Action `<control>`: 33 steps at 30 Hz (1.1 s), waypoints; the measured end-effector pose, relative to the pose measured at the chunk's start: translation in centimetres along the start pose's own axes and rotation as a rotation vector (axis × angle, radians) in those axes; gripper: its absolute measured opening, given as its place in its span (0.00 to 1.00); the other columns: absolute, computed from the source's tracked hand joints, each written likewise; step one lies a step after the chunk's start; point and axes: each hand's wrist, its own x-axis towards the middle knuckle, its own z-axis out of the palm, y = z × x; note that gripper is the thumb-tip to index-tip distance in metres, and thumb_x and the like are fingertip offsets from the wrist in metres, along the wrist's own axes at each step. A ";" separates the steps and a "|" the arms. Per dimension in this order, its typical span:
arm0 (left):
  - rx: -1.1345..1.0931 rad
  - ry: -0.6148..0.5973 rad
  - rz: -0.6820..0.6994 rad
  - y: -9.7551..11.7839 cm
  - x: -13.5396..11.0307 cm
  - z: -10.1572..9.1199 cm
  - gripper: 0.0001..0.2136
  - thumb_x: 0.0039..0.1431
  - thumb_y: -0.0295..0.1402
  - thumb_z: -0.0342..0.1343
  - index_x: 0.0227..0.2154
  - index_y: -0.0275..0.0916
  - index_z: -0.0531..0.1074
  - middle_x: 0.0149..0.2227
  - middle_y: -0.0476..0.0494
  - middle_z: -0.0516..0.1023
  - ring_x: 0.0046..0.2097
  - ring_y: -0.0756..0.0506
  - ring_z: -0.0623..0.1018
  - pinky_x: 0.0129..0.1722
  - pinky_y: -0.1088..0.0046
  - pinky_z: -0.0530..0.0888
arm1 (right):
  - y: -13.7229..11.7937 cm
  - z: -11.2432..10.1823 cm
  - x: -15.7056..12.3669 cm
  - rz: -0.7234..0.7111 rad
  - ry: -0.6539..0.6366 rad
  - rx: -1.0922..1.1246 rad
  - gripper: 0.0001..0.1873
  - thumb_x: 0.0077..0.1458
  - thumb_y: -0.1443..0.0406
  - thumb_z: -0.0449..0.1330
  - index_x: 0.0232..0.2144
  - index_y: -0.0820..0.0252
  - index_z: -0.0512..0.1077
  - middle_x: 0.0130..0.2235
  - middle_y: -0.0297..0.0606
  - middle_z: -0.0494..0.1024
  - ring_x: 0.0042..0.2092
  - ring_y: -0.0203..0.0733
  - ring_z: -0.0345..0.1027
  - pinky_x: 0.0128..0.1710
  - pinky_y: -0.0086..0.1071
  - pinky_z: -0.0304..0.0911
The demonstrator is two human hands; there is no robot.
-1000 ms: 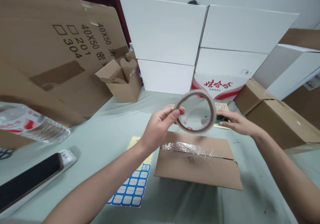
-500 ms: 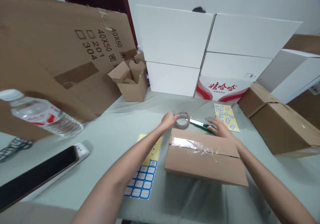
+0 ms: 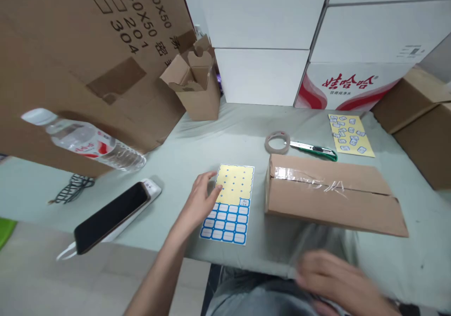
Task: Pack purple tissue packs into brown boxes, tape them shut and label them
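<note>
- Where the head view looks down on the pale green tabletop (image 3: 225, 133), the left hand (image 3: 201, 199) lies just below the picture's centre, at about 7 o'clock from it.
- Its grip is loosely spread and holds nothing; the fingertips (image 3: 215, 190) touch the left edge of a sticker sheet (image 3: 232, 198).
- The sticker sheet lies flat on the tabletop near the front edge, yellow in its far half, with blue-framed labels in its near half.
- At 3 o'clock from the sheet, just beside it, rests a taped brown box (image 3: 331, 196), shut, with clear tape along its top seam.
- At 12 o'clock from the box's left end lies a tape roll (image 3: 277, 142), with a green cutter (image 3: 313, 150) just beside it at 3 o'clock.
- A second sticker sheet (image 3: 350, 135) lies beyond the cutter, at 2 o'clock from the box.
- The right hand (image 3: 338, 283) is at 5 o'clock in the picture, below the tabletop's front edge over grey cloth; it is blurred, so I cannot tell how its grip stands.
- At 9 o'clock from the left hand a dark phone (image 3: 111, 216) lies on a white power strip (image 3: 152, 189).
- A water bottle (image 3: 84, 140) lies on its side at 10 o'clock, against a large cardboard sheet (image 3: 70, 62).
- A small open box (image 3: 197, 88) stands at 12 o'clock, with white boxes (image 3: 264, 25) behind it.
</note>
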 end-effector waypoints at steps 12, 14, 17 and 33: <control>-0.573 -0.277 -0.344 -1.0 -2.7 0.6 0.33 0.40 0.43 0.70 0.50 0.32 0.73 0.49 0.29 0.79 0.46 0.34 0.80 0.41 0.62 0.78 | 3.8 11.7 1.9 0.142 -0.159 -0.167 0.20 0.60 0.70 0.55 0.55 0.60 0.69 0.62 0.49 0.67 0.65 0.53 0.57 0.61 0.50 0.61; -0.590 -0.376 -0.373 -0.8 -3.5 0.8 0.27 0.36 0.43 0.72 0.39 0.30 0.79 0.36 0.33 0.84 0.37 0.36 0.82 0.37 0.62 0.78 | 3.8 11.9 1.3 0.209 -0.038 -0.062 0.18 0.61 0.69 0.55 0.53 0.57 0.70 0.63 0.48 0.66 0.64 0.50 0.59 0.61 0.47 0.62; -0.619 -0.409 -0.396 -1.0 -5.2 0.0 0.23 0.40 0.48 0.70 0.34 0.33 0.80 0.31 0.40 0.84 0.33 0.40 0.82 0.37 0.63 0.78 | 3.4 12.3 0.9 0.390 0.205 0.168 0.10 0.61 0.67 0.57 0.45 0.55 0.71 0.59 0.47 0.70 0.61 0.48 0.64 0.58 0.44 0.65; 0.121 0.422 0.550 2.1 -11.9 3.1 0.12 0.55 0.32 0.63 0.42 0.46 0.73 0.42 0.43 0.76 0.51 0.39 0.71 0.56 0.56 0.61 | -0.6 10.5 2.9 0.500 0.620 0.581 0.04 0.55 0.65 0.65 0.32 0.57 0.72 0.31 0.34 0.77 0.32 0.35 0.74 0.32 0.24 0.72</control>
